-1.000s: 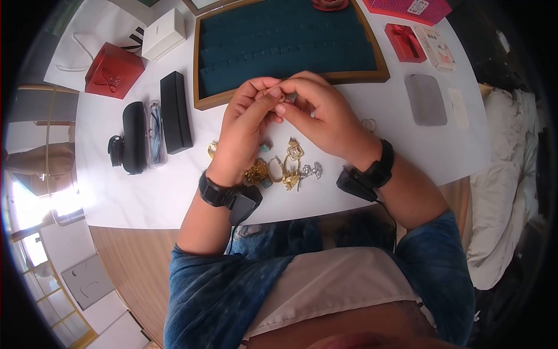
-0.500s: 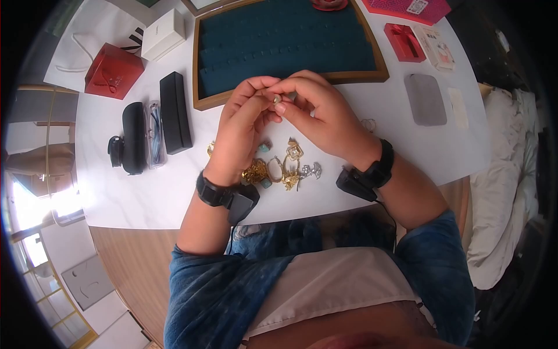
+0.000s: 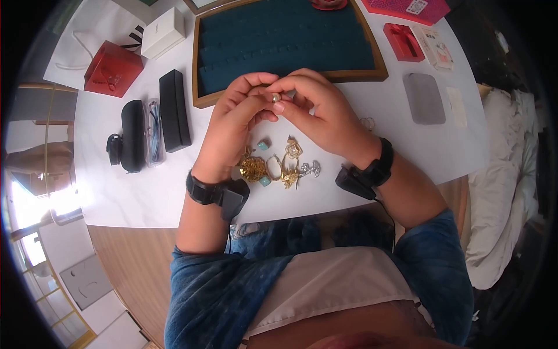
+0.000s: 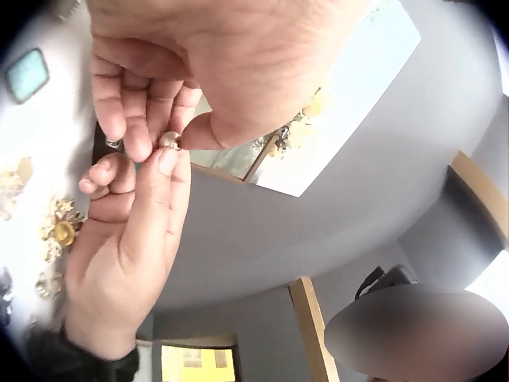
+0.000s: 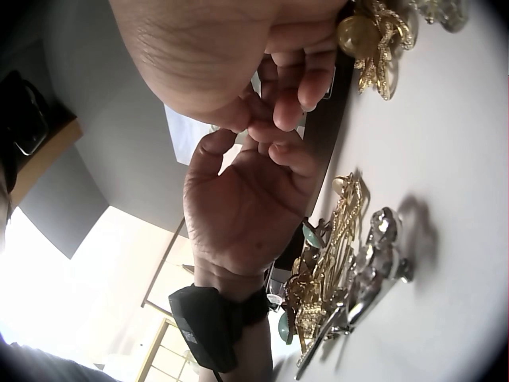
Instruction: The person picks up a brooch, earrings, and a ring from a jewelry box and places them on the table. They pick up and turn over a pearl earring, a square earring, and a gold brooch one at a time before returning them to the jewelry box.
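Observation:
Fingertip to fingertip, my left hand (image 3: 231,119) and right hand (image 3: 319,110) meet just before the tray's front edge. Between them they pinch a small, round, pearly gold piece of jewellery (image 3: 276,98). In the left wrist view the gold piece (image 4: 169,141) sits between both thumbs and the fingers; its back is hidden. On the table below lie a gold chain heap (image 3: 253,168), a hoop (image 3: 274,167), a square-framed gold piece (image 3: 293,149), a silver flower-like piece (image 3: 312,168) and turquoise stone pieces (image 3: 264,144).
A wood-framed tray (image 3: 200,75) lined in dark green lies beyond the hands. To the left are a black case (image 3: 133,136), a long black box (image 3: 174,110) and a red bag (image 3: 114,68). Rightward sit a grey pouch (image 3: 424,99) and a red box (image 3: 404,42).
The round gold piece has turned into view between the fingertips. My left wrist and forearm have shifted slightly left, uncovering more of the gold heap; my right hand has barely moved.

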`<action>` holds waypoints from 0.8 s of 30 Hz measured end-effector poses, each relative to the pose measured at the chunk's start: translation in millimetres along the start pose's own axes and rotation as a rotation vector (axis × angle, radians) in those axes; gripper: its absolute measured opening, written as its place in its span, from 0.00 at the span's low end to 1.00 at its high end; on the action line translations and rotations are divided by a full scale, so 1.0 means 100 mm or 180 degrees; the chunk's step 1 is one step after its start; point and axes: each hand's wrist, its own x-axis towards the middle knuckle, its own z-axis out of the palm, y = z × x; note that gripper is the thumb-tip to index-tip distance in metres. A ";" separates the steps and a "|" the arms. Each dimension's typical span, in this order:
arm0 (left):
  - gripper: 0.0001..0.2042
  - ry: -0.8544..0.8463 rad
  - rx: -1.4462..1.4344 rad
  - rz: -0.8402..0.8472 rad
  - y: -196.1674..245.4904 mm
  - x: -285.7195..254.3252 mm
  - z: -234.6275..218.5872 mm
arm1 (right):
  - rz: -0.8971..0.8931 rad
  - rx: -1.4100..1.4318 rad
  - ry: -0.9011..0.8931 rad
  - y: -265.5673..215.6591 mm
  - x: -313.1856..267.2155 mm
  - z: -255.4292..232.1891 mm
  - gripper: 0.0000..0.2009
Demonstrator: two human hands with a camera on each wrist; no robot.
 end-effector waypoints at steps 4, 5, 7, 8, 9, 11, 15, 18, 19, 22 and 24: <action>0.16 -0.0065 0.0067 0.0029 0.01 0.00 -0.01 | 0.0028 0.0060 0.0017 0.00 0.00 0.00 0.12; 0.16 -0.0067 0.0072 0.0030 0.01 0.01 -0.01 | 0.0028 0.0052 0.0023 0.01 0.00 0.00 0.12; 0.16 -0.0051 0.0103 0.0032 0.01 0.00 0.00 | 0.0026 0.0036 0.0033 0.02 -0.01 0.01 0.12; 0.16 -0.0043 0.0118 0.0032 0.01 0.00 0.01 | 0.0039 0.0027 0.0025 0.02 -0.01 0.01 0.12; 0.16 -0.0036 0.0123 0.0033 0.00 0.01 0.01 | 0.0050 0.0018 0.0016 0.02 -0.01 0.00 0.12; 0.16 -0.0021 0.0132 0.0033 -0.02 0.01 0.02 | 0.0064 0.0003 0.0000 0.02 -0.01 0.00 0.12; 0.15 0.0075 0.0109 0.0061 -0.05 0.01 0.04 | 0.0111 0.0031 -0.0015 0.02 -0.01 0.00 0.11; 0.14 0.0106 0.0044 0.0107 -0.09 0.03 0.03 | 0.0141 0.0045 -0.0028 0.01 -0.01 0.00 0.11; 0.14 0.0145 0.0000 0.0125 -0.10 0.03 0.05 | 0.0146 0.0041 -0.0035 0.01 -0.01 0.00 0.11; 0.13 0.0205 -0.0050 0.0145 -0.11 0.04 0.08 | 0.0129 0.0074 -0.0016 0.01 -0.01 0.01 0.11; 0.13 0.0215 -0.0054 0.0142 -0.11 0.03 0.09 | 0.0107 0.0053 -0.0022 0.00 -0.01 0.01 0.11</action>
